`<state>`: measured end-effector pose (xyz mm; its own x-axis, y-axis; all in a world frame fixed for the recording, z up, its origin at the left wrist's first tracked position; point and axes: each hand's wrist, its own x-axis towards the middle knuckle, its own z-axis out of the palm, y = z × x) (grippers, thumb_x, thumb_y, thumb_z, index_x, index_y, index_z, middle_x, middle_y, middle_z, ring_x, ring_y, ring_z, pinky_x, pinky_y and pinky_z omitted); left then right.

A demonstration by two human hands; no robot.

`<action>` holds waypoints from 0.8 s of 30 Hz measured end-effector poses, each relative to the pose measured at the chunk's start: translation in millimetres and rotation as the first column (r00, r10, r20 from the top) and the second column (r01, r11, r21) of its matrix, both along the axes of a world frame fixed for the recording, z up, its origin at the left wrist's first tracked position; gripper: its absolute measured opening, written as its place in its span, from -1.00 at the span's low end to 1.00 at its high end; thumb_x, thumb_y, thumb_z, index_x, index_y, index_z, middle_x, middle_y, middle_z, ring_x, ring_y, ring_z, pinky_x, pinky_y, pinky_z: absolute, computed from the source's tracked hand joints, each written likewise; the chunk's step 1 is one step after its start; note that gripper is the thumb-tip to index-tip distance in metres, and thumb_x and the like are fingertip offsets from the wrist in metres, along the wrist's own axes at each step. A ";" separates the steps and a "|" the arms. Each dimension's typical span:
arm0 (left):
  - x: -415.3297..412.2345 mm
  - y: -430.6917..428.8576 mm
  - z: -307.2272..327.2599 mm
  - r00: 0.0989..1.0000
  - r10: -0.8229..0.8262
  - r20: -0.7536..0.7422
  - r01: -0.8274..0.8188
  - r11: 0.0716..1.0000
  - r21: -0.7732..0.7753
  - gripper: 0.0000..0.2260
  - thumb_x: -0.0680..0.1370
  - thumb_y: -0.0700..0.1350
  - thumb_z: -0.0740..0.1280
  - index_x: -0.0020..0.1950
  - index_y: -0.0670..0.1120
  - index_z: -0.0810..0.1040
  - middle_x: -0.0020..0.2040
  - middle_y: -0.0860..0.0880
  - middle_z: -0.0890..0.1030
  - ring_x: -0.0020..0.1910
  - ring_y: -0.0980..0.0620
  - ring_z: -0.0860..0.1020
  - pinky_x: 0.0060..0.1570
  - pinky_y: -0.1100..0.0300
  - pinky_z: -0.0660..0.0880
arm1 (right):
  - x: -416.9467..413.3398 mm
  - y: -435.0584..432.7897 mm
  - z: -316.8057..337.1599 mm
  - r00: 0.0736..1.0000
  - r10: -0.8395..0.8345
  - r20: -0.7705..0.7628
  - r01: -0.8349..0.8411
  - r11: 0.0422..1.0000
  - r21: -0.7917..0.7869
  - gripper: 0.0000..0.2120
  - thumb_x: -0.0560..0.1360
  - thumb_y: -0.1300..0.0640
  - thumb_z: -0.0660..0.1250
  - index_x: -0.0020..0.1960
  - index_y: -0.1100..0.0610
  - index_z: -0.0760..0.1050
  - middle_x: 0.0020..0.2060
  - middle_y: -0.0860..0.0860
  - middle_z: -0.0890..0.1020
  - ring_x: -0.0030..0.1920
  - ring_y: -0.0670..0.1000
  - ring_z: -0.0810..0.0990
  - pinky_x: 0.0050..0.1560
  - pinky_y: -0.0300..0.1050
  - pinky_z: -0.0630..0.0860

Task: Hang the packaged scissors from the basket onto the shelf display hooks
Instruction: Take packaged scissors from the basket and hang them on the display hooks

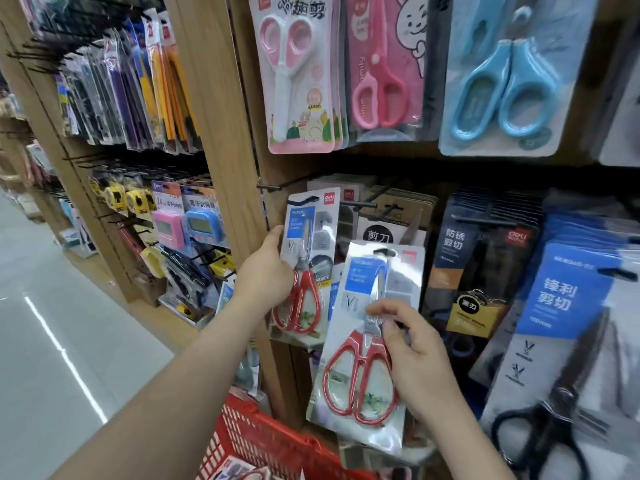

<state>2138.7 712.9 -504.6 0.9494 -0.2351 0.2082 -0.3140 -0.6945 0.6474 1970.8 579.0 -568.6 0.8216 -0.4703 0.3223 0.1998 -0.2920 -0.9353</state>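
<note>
Packaged scissors [360, 372] pinched by right hand [419, 362]; left hand [265, 268] grips hung pack [308, 237] at hook [301, 201]; red basket [256, 441] below, dark scissor packs [481, 258] beside.

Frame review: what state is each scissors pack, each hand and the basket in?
Left pack: upright, top at a hook.
Right pack: tilted, off any hook.
Left hand: grips left pack's edge.
Right hand: pinches right pack.
Basket: below, holds more packs.
</note>
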 end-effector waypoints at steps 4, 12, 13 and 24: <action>-7.8 5.4 -7.0 0.999 -0.008 0.041 0.006 0.998 0.055 -0.40 0.60 -0.16 0.19 0.59 0.13 0.07 0.03 -0.10 0.59 -0.24 -0.08 0.56 -0.40 0.13 0.40 | -5.9 5.5 5.5 0.996 -0.062 0.071 0.064 0.997 -0.034 -0.68 0.64 0.19 0.16 -0.01 -0.27 0.40 -0.22 0.18 0.56 -0.34 0.30 0.49 -0.38 0.05 0.39; -98.5 3.2 -34.5 0.961 -0.261 -0.091 0.192 0.868 -0.458 -0.75 0.62 -0.12 0.29 0.24 0.17 0.55 -0.06 0.10 0.64 -0.10 0.10 0.63 -0.13 0.18 0.59 | -4.6 11.8 1.7 0.941 -0.280 0.188 0.267 0.959 0.094 -0.75 0.58 0.23 0.30 0.00 -0.14 0.38 -0.12 -0.23 0.61 -0.16 -0.17 0.62 -0.16 -0.15 0.56; -103.8 -0.4 -39.0 0.955 -0.283 -0.089 0.208 0.853 -0.480 -0.75 0.61 -0.08 0.30 0.24 0.20 0.54 -0.09 0.08 0.65 -0.13 0.12 0.63 -0.09 0.18 0.59 | -4.0 12.9 0.5 0.943 -0.282 0.179 0.261 0.957 0.129 -0.73 0.57 0.22 0.31 0.01 -0.16 0.38 -0.06 -0.15 0.64 -0.10 -0.10 0.66 -0.15 -0.09 0.59; -108.1 23.4 -43.0 0.933 -0.261 -0.247 0.030 0.742 -0.670 -0.70 0.45 -0.21 0.52 0.14 -0.02 0.56 -0.10 -0.05 0.72 -0.15 -0.07 0.71 -0.06 -0.08 0.65 | -5.9 24.0 1.3 0.993 -0.043 0.110 0.030 0.993 0.117 -0.70 0.62 0.04 0.22 0.18 -0.37 0.33 -0.07 0.00 0.73 -0.09 -0.08 0.71 -0.12 -0.19 0.61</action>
<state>2030.6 736.3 -547.6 0.9535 -0.2933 0.0692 -0.0825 -0.0330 0.9960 1964.8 603.0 -567.3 0.7648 -0.5385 0.3538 0.2966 -0.1932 -0.9352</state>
